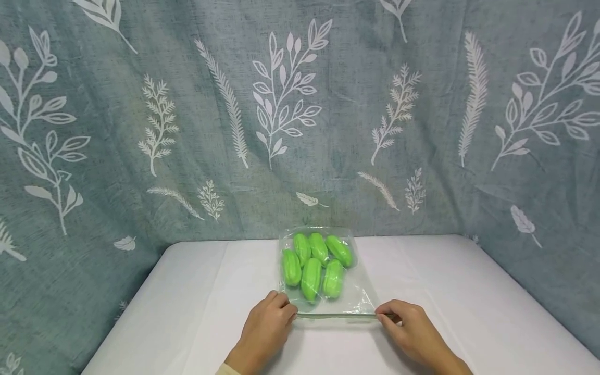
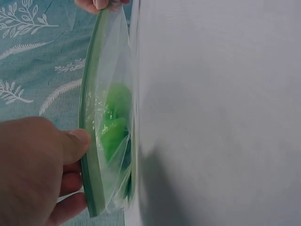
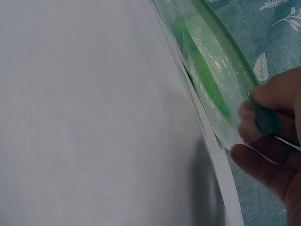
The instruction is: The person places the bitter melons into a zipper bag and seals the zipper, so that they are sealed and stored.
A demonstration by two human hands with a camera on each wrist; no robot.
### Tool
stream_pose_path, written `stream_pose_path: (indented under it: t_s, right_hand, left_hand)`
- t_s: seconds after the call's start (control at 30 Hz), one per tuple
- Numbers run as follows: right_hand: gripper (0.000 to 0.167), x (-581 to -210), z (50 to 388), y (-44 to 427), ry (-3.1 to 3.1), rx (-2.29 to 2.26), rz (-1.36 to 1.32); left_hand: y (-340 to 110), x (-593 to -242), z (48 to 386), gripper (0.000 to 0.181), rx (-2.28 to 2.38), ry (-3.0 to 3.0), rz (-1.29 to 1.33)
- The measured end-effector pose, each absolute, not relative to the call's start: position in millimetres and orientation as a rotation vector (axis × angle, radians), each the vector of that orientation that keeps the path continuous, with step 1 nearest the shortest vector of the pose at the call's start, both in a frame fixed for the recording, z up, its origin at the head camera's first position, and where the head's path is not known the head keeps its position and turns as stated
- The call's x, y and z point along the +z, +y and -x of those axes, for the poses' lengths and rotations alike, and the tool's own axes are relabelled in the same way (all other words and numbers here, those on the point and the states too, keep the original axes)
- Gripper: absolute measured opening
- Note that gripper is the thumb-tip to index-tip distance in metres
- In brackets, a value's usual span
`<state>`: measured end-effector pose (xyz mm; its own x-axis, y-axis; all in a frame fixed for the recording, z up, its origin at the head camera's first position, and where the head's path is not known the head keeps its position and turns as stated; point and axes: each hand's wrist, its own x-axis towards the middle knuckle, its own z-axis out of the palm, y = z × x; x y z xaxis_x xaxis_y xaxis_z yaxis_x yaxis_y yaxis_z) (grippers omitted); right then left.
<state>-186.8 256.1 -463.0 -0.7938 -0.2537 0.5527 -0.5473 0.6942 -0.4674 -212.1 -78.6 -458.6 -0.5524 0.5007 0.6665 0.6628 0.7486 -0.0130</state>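
A clear zip-top bag point(image 1: 356, 291) with a green seal strip lies on the white table, its strip toward me. Inside are several bright green oblong pieces point(image 1: 311, 278), glossy and grouped in two rows; their exact kind cannot be told. My left hand point(image 1: 268, 328) pinches the left end of the strip between thumb and fingers, as the left wrist view shows with the thumb point(image 2: 77, 141) on the seal. At the strip's right end, my right hand point(image 1: 412, 330) pinches the corner, its thumb point(image 3: 270, 94) pressing the green seal.
A white cloth covers the table point(image 1: 187, 312), which has rounded far corners. Behind it and along both sides hangs a blue-green curtain point(image 1: 328, 130) printed with white leaves. The bag's far end lies near the table's back edge.
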Motion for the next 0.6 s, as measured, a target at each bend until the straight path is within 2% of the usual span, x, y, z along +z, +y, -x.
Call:
stream_pose_path:
  t_s: [0.4, 0.6]
  right_hand:
    - [0.016, -464, 187, 263, -2.468, 0.907, -0.538]
    - [0.007, -464, 188, 263, -2.524, 0.973, -0.530]
  left_hand:
    - [-94, -465, 212, 0.009, -0.424, -2.398, 0.766]
    - [-106, -464, 215, 0.010, -0.416, -2.426, 0.771]
